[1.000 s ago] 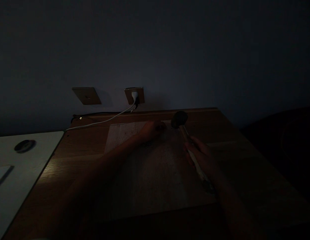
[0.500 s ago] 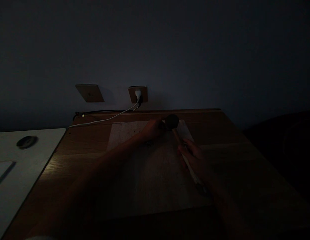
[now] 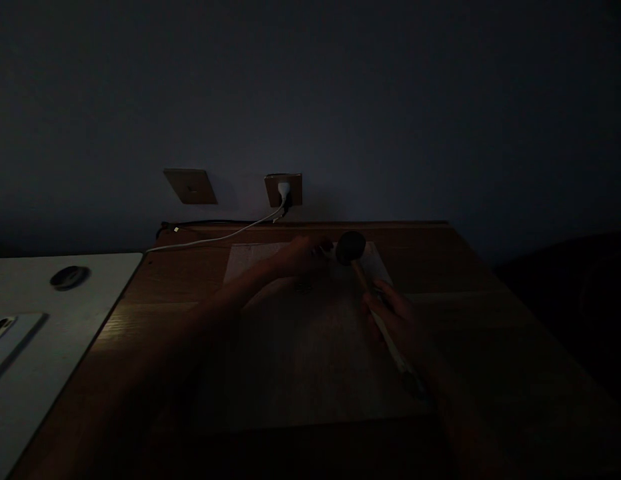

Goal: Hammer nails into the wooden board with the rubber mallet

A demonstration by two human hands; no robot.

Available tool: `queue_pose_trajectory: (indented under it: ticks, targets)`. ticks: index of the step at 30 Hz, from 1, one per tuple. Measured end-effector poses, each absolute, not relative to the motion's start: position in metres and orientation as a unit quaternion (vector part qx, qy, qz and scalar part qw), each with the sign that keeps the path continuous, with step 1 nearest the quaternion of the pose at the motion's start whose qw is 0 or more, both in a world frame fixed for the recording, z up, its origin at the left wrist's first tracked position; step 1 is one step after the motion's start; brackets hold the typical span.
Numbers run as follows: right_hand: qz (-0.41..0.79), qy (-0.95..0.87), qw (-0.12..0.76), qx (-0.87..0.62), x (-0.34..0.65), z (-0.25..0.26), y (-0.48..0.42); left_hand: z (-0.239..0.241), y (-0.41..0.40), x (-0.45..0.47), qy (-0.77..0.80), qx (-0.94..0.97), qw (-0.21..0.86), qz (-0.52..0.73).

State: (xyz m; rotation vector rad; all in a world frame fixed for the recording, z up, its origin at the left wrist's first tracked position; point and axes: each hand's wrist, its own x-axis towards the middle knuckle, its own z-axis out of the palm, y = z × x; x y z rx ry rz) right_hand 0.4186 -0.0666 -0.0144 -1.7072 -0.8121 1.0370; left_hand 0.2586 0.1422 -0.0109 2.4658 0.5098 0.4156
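The scene is very dark. My right hand (image 3: 397, 327) is closed round the pale handle of a mallet (image 3: 351, 248) whose dark round head hovers at the far side of a pale board (image 3: 310, 340) lying on the wooden table (image 3: 155, 293). My left hand (image 3: 305, 255) reaches across the board. Its fingers are pinched on something small and light just left of the mallet head; I cannot make out what it is.
A white cable (image 3: 225, 235) runs from a wall socket (image 3: 283, 190) along the table's back edge. A second wall plate (image 3: 190, 186) is to its left. A white surface (image 3: 35, 347) on the left holds a dark round object (image 3: 69, 277) and a flat device (image 3: 5, 331).
The mallet head dropped towards my left hand's fingers half a second ago and now sits slightly to their right again. The view drifted a little to the left.
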Motion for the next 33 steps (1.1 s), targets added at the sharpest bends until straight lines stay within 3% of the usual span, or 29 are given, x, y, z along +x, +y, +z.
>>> queue_pose_trajectory:
  ticks: [7, 18, 22, 29, 33]
  targets:
    - [0.426, -0.333, 0.485, -0.687, 0.414, -0.012, -0.066, 0.012, 0.091, 0.225, 0.125, 0.992, -0.022, 0.028]
    - [0.425, -0.323, 0.485, -0.693, 0.419, -0.018, -0.067, 0.003, 0.054, 0.240, 0.131, 0.986, -0.104, 0.002]
    - [0.428, -0.313, 0.481, -0.698, 0.418, -0.014, -0.068, 0.006, 0.066, 0.239, 0.115, 0.989, -0.071, 0.051]
    - [0.432, -0.308, 0.499, -0.686, 0.418, -0.014, -0.067, 0.007, 0.105, 0.245, 0.208, 0.957, 0.184, 0.083]
    - [0.433, -0.308, 0.483, -0.696, 0.418, -0.010, -0.067, -0.011, 0.116, 0.250, 0.251, 0.929, 0.238, 0.131]
